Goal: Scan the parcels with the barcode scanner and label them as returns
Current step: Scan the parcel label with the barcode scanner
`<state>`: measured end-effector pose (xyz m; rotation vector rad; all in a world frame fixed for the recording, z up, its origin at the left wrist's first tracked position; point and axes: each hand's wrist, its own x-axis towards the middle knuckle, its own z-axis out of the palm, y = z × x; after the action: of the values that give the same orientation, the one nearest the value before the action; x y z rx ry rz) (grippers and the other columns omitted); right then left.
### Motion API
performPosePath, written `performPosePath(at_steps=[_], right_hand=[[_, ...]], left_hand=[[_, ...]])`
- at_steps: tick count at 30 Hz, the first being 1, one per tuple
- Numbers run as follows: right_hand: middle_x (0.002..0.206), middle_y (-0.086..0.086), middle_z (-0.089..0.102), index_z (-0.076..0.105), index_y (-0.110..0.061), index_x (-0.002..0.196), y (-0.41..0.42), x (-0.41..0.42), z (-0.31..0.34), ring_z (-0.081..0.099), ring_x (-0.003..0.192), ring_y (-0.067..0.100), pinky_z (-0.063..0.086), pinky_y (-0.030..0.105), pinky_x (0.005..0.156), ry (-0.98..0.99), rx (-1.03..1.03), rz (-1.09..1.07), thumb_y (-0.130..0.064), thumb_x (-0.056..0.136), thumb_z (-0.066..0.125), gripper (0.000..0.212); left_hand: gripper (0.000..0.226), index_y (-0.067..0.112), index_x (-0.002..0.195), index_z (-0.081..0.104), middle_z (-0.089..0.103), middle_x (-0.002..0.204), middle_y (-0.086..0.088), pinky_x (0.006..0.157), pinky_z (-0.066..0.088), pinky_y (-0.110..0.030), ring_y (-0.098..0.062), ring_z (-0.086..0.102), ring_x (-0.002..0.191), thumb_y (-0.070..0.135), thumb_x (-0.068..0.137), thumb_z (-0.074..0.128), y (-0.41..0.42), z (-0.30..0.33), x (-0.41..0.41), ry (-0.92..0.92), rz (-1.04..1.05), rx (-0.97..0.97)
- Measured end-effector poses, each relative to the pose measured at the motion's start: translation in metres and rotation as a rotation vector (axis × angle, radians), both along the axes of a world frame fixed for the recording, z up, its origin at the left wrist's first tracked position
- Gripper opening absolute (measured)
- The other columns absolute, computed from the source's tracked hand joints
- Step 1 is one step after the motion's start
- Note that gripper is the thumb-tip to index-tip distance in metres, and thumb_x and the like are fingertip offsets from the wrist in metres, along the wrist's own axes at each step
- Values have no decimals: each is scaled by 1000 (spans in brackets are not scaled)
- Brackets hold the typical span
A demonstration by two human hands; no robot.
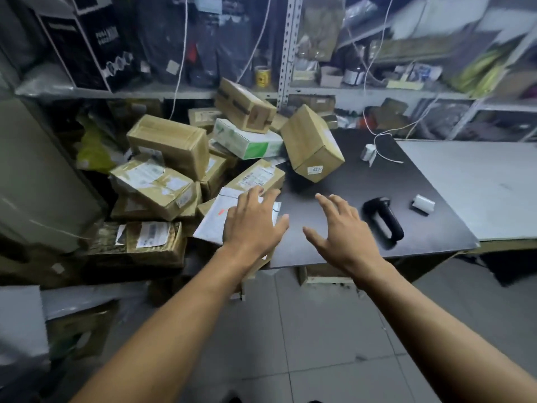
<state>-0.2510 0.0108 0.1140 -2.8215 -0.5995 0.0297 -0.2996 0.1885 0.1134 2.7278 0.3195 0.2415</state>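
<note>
Roughly 10 parcels show in the heap beyond and outward of the left hand point(255, 219), though the pile is too tangled for an exact count; most are brown cartons, plus 1 white-and-green box point(247, 139) and 1 flat white mailer point(215, 216). Both hands, 2 in all, hang over the near edge of the dark counter point(363, 181) with fingers spread and straight, each grip open and holding nothing. The left hand hovers over the white mailer, and whether it touches it cannot be told. 1 tilted brown carton point(312, 144) with a small numbered sticker sits ahead of the gap between the 2 hands, balanced on a corner against the heap. 1 black barcode scanner point(383, 218) lies on its side on the counter just outward of the right hand point(340, 228), near but apart from it. 2 small white label rolls are on the counter: 1 roll point(422, 203) just past the scanner, another roll point(369, 151) farther ahead beside a loose white cable point(383, 141). Metal shelves point(286, 53) crowded with bags and boxes stand behind everything, and a pale board point(479, 181) adjoins the counter beyond the scanner.
</note>
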Motion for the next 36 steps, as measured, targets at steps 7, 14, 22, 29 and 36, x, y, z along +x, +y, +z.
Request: performPosePath(at_steps=[7, 14, 22, 29, 36], right_hand=[[161, 5, 20, 18, -30, 155, -41, 78, -21, 22, 146, 25, 34, 42, 110, 40, 47, -29, -56, 93, 49, 74], [161, 5, 16, 18, -32, 154, -101, 181, -36, 25, 144, 26, 35, 42, 109, 160, 146, -12, -55, 94, 50, 72], [158, 2, 21, 17, -38, 152, -134, 270, -58, 32, 141, 25, 40, 45, 106, 322, 246, 2, -54, 93, 51, 70], [153, 5, 33, 15, -41, 153, -106, 350, -74, 43, 134, 23, 36, 45, 111, 477, 436, -54, -51, 92, 56, 74], [152, 8, 37, 6, -45, 153, -53, 427, -95, 48, 130, 28, 39, 43, 107, 627, 407, -45, -59, 92, 51, 76]], left_hand=[[58, 30, 148, 36, 34, 150, -2, 106, 37, -42, -23, 29, 138, 49, 94, 49, -38, -18, 79, 43, -30, 27], [56, 34, 146, 38, 36, 147, -1, 104, 38, -41, -23, 32, 136, 51, 94, 49, -97, -31, 176, 113, 49, -5], [58, 37, 146, 35, 37, 144, 1, 102, 42, -41, -22, 38, 133, 49, 93, 54, -127, -31, 257, 73, 185, -193], [62, 43, 147, 29, 23, 154, -6, 108, 36, -47, -30, 28, 141, 50, 91, 57, -101, -41, 336, 76, 245, -219], [63, 49, 146, 28, 9, 163, -6, 118, 26, -50, -30, 14, 149, 56, 90, 56, -66, -72, 403, 133, 223, -316]])
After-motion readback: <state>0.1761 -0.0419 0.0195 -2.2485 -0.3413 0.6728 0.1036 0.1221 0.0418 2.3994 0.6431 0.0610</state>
